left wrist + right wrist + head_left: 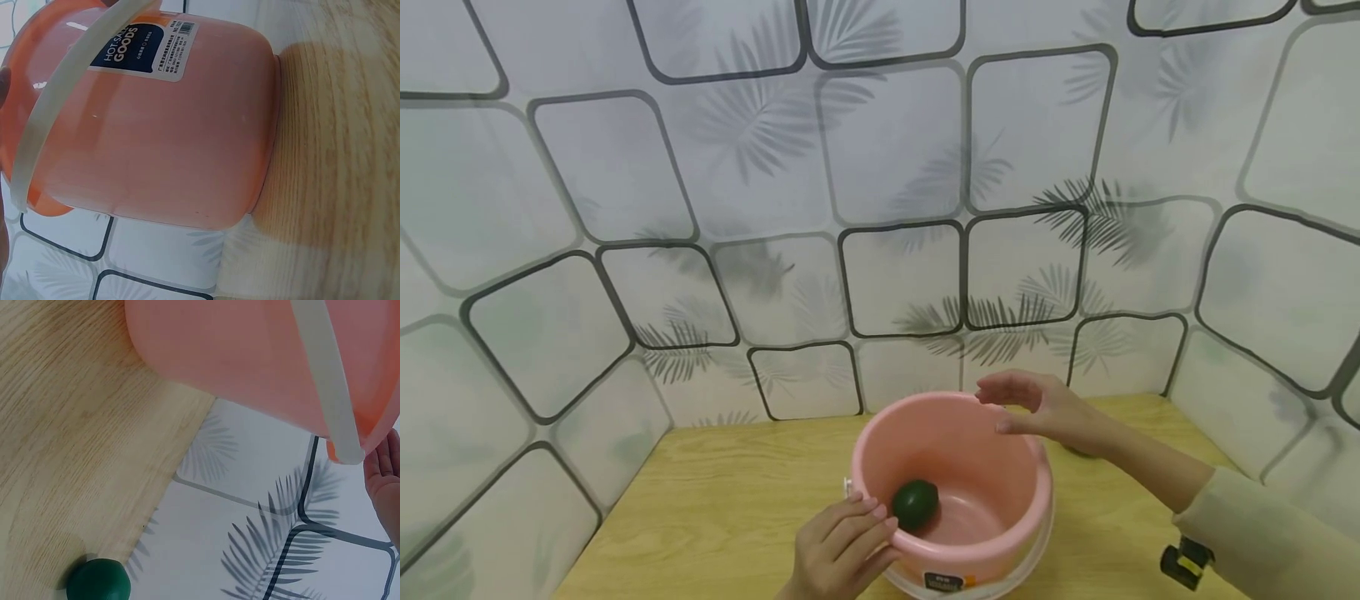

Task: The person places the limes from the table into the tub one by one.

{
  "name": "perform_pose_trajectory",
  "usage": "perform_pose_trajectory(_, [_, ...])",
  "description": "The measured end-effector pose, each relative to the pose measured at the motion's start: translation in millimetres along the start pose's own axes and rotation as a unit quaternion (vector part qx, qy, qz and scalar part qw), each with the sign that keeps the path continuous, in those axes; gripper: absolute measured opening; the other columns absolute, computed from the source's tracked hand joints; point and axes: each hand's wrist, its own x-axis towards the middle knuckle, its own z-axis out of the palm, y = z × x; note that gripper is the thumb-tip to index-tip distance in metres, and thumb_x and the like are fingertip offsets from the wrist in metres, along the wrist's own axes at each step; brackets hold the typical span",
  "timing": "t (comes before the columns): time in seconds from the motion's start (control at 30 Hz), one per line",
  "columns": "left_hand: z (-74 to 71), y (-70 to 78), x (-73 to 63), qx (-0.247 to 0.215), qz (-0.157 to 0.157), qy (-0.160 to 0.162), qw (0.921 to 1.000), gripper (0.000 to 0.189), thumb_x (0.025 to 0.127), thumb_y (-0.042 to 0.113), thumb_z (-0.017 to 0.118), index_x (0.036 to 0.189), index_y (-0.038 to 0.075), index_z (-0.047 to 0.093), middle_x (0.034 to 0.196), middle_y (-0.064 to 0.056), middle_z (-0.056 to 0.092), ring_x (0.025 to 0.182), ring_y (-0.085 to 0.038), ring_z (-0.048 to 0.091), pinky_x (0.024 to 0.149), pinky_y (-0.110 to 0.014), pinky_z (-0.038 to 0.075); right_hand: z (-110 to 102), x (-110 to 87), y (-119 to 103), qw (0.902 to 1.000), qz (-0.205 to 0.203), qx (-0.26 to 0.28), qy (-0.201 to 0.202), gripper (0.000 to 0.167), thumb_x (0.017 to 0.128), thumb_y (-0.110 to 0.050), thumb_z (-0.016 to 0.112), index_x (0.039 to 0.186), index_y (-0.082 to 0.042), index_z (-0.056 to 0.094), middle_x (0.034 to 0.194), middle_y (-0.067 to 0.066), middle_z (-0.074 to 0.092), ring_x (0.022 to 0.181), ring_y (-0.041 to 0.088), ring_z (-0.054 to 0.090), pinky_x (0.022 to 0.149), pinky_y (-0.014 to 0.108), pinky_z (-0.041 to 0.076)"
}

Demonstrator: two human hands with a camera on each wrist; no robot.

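A pink bucket (951, 542) stands upright on the table, its white handle (1000, 587) hanging down at the front. My left hand (842, 542) holds the near left rim, fingers lying over the edge. Inside, near that hand, lies a dark green, rounded fruit-like thing (915, 504). My right hand (1048, 408) is at the far right rim with nothing in it, thumb and fingers apart and slightly bent. Another green rounded thing (99, 581) rests on the table beside the bucket; in the head view the right forearm mostly hides it.
The wooden table (722, 500) meets a patterned wall covering (775, 292) at the back, with more of it at both sides. A printed label (147, 50) is stuck on the bucket's side. A small black device (1186, 562) sits at the right sleeve.
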Motion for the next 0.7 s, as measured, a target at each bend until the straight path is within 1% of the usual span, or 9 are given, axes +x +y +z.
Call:
perform_pose_trajectory(0.17, [0.1,-0.4,1.0,0.0,0.005,0.0,1.0,0.027,0.091,0.023,0.065,0.073,0.002,0.07,0.07,-0.008,0.068,0.065,-0.017,0.064,0.057,-0.025,0.057,-2.9,-1.9,5.7,0.9998,-0.007,-0.014,0.014,0.046,0.084,-0.002,0.069,0.127,-0.002,0.054,0.12,0.022,0.061,0.11,0.027,0.061,0.093,0.029,0.052])
perform_pose_trajectory(0.27, [0.0,-0.6,1.4,0.0,0.009,0.001,1.0,0.027,0.091,0.023,0.065,0.073,0.002,0.07,0.07,-0.008,0.067,0.065,-0.017,0.064,0.056,-0.025,0.057,-3.9,-2.8,7.4,0.9996,-0.013,-0.013,0.02,0.045,0.083,-0.001,0.069,0.126,0.0,0.054,0.118,0.02,0.063,0.109,0.025,0.061,0.092,0.026,0.052])
perform_pose_trajectory(0.37, [0.0,-0.9,1.3,0.001,0.01,0.002,0.9999,0.027,0.091,0.023,0.065,0.073,0.002,0.07,0.069,-0.008,0.067,0.064,-0.017,0.064,0.056,-0.025,0.057,-4.6,-3.9,7.8,0.9995,-0.018,-0.009,0.025,0.043,0.083,-0.001,0.069,0.124,0.001,0.054,0.116,0.015,0.064,0.107,0.016,0.062,0.09,0.021,0.052])
perform_pose_trajectory(0.47, [-0.2,-1.1,0.9,0.001,0.008,0.001,1.0,0.027,0.091,0.023,0.065,0.073,0.002,0.07,0.069,-0.008,0.067,0.064,-0.017,0.064,0.056,-0.025,0.057,-5.6,-4.8,8.2,0.9991,-0.028,-0.009,0.03,0.042,0.084,-0.001,0.069,0.123,0.003,0.055,0.114,0.009,0.066,0.106,0.01,0.062,0.09,0.02,0.052])
perform_pose_trajectory(0.6, [-0.5,-1.0,0.5,0.001,0.005,0.0,1.0,0.027,0.09,0.023,0.066,0.074,0.002,0.07,0.069,-0.008,0.067,0.064,-0.018,0.064,0.056,-0.025,0.057,-8.0,-5.2,9.6,0.9984,-0.032,-0.021,0.042,0.041,0.084,-0.003,0.069,0.123,0.004,0.055,0.113,0.001,0.066,0.106,0.007,0.062,0.09,0.022,0.052])
perform_pose_trajectory(0.7, [-0.8,-0.8,0.2,0.001,0.004,0.0,1.0,0.027,0.09,0.023,0.066,0.074,0.002,0.07,0.069,-0.008,0.067,0.064,-0.018,0.064,0.057,-0.025,0.057,-10.2,-6.3,11.3,0.9981,-0.029,-0.025,0.049,0.042,0.085,-0.005,0.069,0.123,0.004,0.055,0.112,-0.002,0.066,0.106,0.003,0.061,0.089,0.023,0.053])
